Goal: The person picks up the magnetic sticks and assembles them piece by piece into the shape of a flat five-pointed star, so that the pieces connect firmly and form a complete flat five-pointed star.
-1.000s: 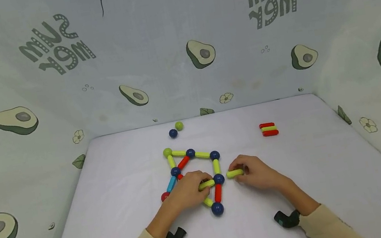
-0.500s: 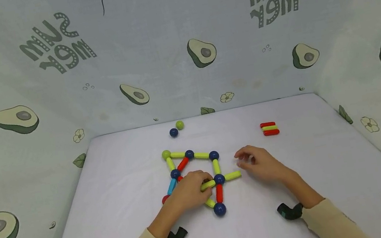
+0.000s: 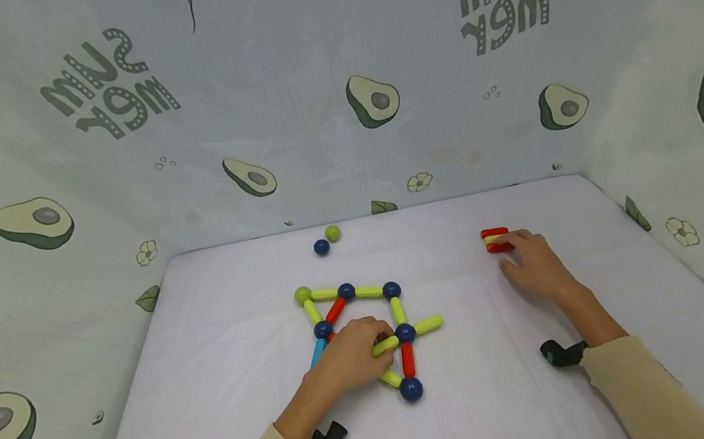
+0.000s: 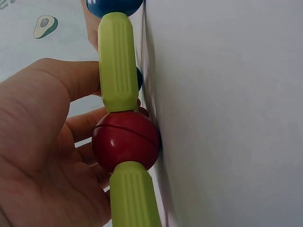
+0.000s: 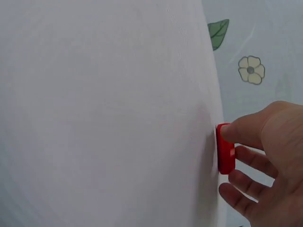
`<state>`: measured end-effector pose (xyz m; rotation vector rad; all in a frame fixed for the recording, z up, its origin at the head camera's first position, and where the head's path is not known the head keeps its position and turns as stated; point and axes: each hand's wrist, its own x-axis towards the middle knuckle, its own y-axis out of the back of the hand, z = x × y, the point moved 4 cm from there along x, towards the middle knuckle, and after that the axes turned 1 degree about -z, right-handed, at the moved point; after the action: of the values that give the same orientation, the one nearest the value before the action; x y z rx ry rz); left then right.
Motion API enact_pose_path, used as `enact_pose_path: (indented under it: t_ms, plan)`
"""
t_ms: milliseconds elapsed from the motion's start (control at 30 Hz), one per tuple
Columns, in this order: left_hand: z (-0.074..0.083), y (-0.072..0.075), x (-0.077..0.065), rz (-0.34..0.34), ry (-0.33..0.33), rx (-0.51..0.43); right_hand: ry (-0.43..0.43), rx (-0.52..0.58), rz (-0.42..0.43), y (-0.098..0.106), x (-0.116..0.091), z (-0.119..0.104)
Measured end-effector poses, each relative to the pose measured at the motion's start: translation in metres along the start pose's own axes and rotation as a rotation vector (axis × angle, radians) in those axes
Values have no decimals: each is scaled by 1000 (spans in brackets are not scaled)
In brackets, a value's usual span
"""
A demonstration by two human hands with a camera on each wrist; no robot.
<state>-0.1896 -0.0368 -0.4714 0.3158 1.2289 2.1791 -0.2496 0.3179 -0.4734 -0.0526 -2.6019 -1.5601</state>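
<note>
In the head view, a flat frame of magnetic rods and balls lies mid-table. My left hand (image 3: 356, 355) pinches a yellow-green rod (image 3: 385, 345) whose right end meets a blue ball (image 3: 405, 333). The hand covers part of the frame. Closer to the left wrist camera, a red ball (image 4: 126, 141) joins two yellow-green rods, one of them (image 4: 118, 61) crossing in front of the thumb. At the table's right, my right hand (image 3: 537, 265) reaches over a row of short rods, fingertips at a red rod (image 3: 499, 248) and thumb spread apart. The right wrist view has the thumb overlapping a red rod (image 5: 226, 151).
Behind the frame lie a loose blue ball (image 3: 322, 247) and a green ball (image 3: 333, 233). A yellow-green rod (image 3: 429, 325) sticks out rightward from the frame. The white table (image 3: 493, 412) ends against a printed cloth (image 3: 298, 51).
My right hand let go of the yellow-green rod, which stays attached to the blue ball, then moved right and back to the loose rods. The frame's far left side shifted slightly nearer.
</note>
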Motion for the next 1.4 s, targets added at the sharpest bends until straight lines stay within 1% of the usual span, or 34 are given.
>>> enact_pose_path:
  t_ms: [67, 233, 333, 433, 500, 600, 867, 1067, 1200, 1400]
  plan:
    - [0, 0, 0, 0, 0, 2, -1, -20, -3, 0, 1, 2]
    - [0, -1, 0, 5, -2, 12, 2, -52, 24, 2, -2, -2]
    - [0, -1, 1, 7, -5, 21, 16, -65, 3, 1, -6, -8]
    - [-1, -2, 1, 9, -6, 32, 48, -36, -41, -5, -10, -16]
    - [-1, -1, 1, 10, -5, 38, 78, 3, -65, -11, -12, -23]
    - [0, -1, 1, 10, -7, 40, 102, 54, -86, -19, -13, -36]
    - [2, -1, 0, 3, 5, 39, 113, 121, -164, -42, -8, -76]
    - [2, -2, 0, -6, 8, 37, 137, 161, -214, -55, -6, -98]
    - [1, -3, 0, 1, 4, 28, 142, 163, -235, -62, -4, -109]
    - [0, -2, 0, 14, -8, 46, 151, 199, -251, -68, -4, -119]
